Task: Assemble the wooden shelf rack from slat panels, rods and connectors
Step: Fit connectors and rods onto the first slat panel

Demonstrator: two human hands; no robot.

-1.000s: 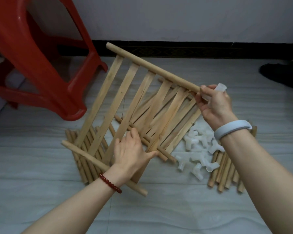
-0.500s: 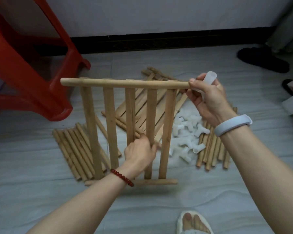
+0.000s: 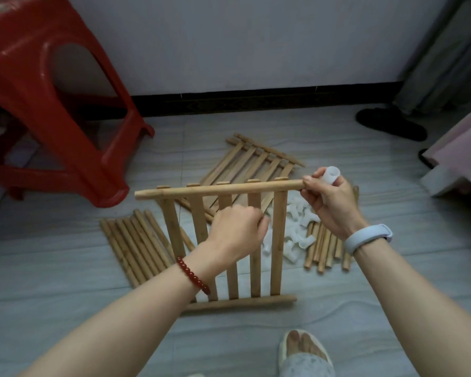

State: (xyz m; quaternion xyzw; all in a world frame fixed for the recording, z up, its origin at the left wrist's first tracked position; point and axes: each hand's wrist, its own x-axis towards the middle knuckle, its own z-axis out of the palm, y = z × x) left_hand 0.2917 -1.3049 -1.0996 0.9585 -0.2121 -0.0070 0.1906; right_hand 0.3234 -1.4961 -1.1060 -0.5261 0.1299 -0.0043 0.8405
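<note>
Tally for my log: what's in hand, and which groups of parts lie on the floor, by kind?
Held slat panel: 1
Held connector: 1
Rod bundles: 2
Connector heap: 1
Flat panel stack: 1
Total: 6

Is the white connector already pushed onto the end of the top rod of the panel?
No. The right hand pinches the white connector just past the bare end of the top rod.

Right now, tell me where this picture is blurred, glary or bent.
Head view: left hand smeared by motion on the slat panel; white glare on the red stool; wide-angle lens curves the baseboard; corners dim.
</note>
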